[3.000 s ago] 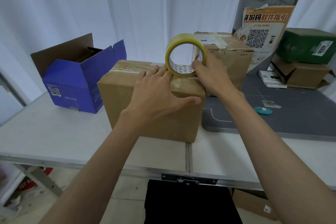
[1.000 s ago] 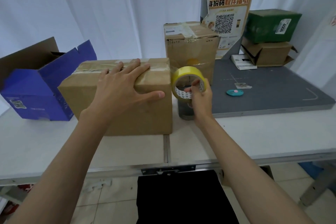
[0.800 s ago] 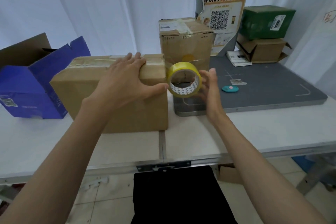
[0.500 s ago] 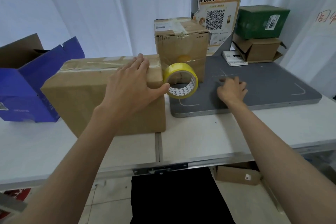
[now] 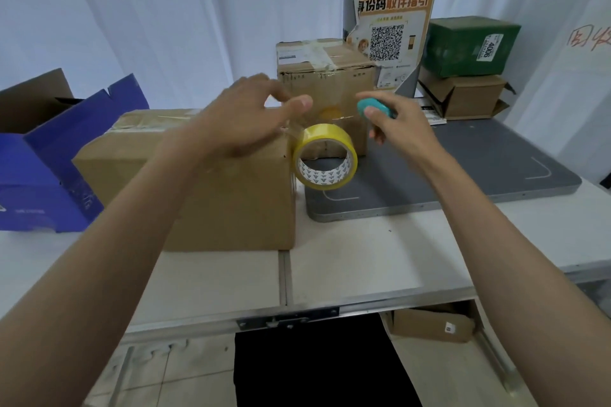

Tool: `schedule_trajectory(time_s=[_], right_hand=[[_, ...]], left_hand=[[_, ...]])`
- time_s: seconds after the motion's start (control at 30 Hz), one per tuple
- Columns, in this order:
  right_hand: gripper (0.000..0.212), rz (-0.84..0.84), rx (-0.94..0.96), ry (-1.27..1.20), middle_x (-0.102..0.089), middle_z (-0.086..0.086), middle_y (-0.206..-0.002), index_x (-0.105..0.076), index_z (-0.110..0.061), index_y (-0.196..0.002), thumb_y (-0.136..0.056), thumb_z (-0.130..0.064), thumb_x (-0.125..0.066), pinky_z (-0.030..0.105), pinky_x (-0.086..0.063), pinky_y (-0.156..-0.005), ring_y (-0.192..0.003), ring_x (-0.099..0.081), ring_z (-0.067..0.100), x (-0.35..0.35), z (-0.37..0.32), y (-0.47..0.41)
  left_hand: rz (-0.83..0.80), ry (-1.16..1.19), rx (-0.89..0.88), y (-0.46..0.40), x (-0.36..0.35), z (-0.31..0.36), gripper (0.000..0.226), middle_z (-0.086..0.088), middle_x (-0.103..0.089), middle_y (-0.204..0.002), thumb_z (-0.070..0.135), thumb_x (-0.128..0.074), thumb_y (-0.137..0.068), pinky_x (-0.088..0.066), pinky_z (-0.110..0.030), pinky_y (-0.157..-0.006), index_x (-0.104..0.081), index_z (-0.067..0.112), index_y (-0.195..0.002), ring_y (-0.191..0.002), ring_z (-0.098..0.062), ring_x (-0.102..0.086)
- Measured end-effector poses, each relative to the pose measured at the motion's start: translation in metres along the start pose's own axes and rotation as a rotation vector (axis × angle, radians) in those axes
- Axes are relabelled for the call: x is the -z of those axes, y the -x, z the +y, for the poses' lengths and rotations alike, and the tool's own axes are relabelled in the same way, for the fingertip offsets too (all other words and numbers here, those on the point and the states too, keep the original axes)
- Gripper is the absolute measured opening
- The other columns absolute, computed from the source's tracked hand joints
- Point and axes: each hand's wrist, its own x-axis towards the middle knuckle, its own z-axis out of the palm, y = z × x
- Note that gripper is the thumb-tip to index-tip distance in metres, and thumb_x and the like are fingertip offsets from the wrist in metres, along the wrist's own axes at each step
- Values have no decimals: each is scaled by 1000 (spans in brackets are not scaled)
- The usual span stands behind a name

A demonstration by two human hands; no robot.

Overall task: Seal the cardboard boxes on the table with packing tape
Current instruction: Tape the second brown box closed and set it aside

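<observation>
A brown cardboard box lies on the white table, with clear tape along its top seam. A yellow tape roll hangs on edge against the box's upper right side, joined to it by a clear strip. My left hand is over the box's top right corner, fingers spread and blurred, thumb pointing right above the roll. My right hand pinches a small teal cutter just right of the roll, a little above it.
A second taped brown box stands behind the roll on a grey mat. An open blue box sits at the left. A green box rests on another brown box at the back right.
My right hand let go of the roll, reached to the grey mat, picked up the teal cutter and brought it back beside the roll. My left hand lifted from the box top.
</observation>
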Motion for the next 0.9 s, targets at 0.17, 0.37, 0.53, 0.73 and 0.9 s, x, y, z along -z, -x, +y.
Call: schedule_trajectory(time_s=[0.17, 0.37, 0.53, 0.73, 0.9], right_hand=[[38, -268, 115, 56, -62, -7, -100, -63, -13, -132, -103, 1, -44, 18, -51, -70, -75, -58, 8, -7, -41, 2], [28, -353, 188, 61, -66, 7, -109, -64, -1, -124, -102, 5, -49, 35, -54, -91, -95, -66, 29, -7, -46, 2], [23, -356, 307, 176, -72, 4, -106, -72, -6, -114, -95, 2, -62, 46, -52, -97, -103, -67, 24, -10, -47, -2], [21, -362, 446, 272, -71, -2, -97, -78, -11, -104, -84, -2, -76, 34, -51, -86, -93, -65, 13, -23, -56, -7], [23, -393, 508, 287, -72, 13, -96, -79, -7, -103, -83, 4, -75, 36, -52, -83, -91, -67, 25, -24, -55, -11]], left_hand=[[-466, 72, -147, -65, 10, 13, 23, 18, -73, -95, 33, -61, -99, -44, -20, -86, -76, 20, -111, -91, 0, -63], [-872, 99, -122, -109, 1, 12, 18, 8, -71, -82, 20, -64, -97, -53, -25, -88, -79, 26, -88, -81, -4, -63], [-943, 190, -26, -117, -10, 1, 40, 5, -74, -74, 12, -57, -99, -55, -16, -64, -81, 27, -71, -68, -5, -70], [-901, 208, 29, -121, -18, -11, 43, 2, -75, -75, 11, -54, -99, -55, -17, -60, -80, 25, -67, -68, -7, -71], [-897, 208, 58, -124, -20, -13, 37, 1, -76, -81, 15, -57, -99, -56, -19, -61, -80, 25, -72, -72, -9, -72]])
